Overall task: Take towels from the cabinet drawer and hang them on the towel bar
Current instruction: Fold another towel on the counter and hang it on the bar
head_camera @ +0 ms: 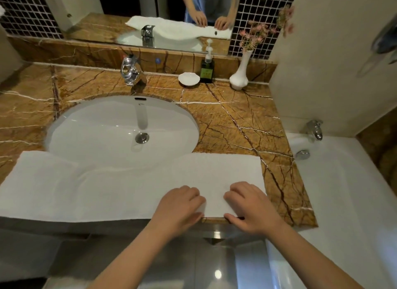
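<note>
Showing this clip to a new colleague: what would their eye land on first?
The long white towel spread along the front edge of the brown marble counter, overlapping the near rim of the sink. Next, the left hand and right hand, close together, holding the towel's right end at the counter's front edge. At the back right stands a white vase with pink flowers.

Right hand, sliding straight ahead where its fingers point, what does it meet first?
The right hand would cross more of the white towel, then probably reach the sink; depth is unclear.
</note>
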`<state>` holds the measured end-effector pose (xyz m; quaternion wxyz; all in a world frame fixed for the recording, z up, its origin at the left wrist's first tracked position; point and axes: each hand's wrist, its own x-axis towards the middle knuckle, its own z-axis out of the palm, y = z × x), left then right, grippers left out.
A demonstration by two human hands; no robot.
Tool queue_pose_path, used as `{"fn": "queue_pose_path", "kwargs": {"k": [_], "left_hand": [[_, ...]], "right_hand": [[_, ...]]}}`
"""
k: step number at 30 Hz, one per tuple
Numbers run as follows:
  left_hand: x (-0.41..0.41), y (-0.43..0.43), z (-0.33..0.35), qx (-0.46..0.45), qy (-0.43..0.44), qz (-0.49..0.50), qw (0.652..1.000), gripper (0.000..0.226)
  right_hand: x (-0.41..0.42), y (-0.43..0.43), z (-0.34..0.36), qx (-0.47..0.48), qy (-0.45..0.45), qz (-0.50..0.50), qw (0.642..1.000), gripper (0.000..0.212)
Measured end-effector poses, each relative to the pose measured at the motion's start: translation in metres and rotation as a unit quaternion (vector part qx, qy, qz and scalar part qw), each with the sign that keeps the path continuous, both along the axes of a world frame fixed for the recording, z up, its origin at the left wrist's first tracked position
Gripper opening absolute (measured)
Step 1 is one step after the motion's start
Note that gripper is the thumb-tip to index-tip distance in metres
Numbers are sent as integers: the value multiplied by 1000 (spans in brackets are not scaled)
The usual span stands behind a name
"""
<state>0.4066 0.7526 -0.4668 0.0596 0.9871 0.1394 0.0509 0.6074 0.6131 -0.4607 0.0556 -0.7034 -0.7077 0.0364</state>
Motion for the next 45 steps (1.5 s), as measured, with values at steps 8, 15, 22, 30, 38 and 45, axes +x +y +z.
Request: {"fn": "queue_pose_path", "kwargs": {"k": [8,15,22,30,38,45], "left_hand": [[10,1,2,33,-18,27,999,19],[21,-4,8,44,12,56,997,32],[35,-6,8,72,6,25,997,15],[44,-3,23,32,27,106,993,30],[45,2,16,48,51,153,986,36],[47,20,22,118,70,97,986,71]], "right_hand": [[21,-5,-1,-6,-36,26,999,33],[24,7,9,-39,-10,1,999,58],[29,-4,3,11,-45,6,999,37],[35,11,9,111,-65,-54,990,29],[61,29,28,229,-71,-98,966,22],[53,-11,-14,104,18,-96,990,36]]}}
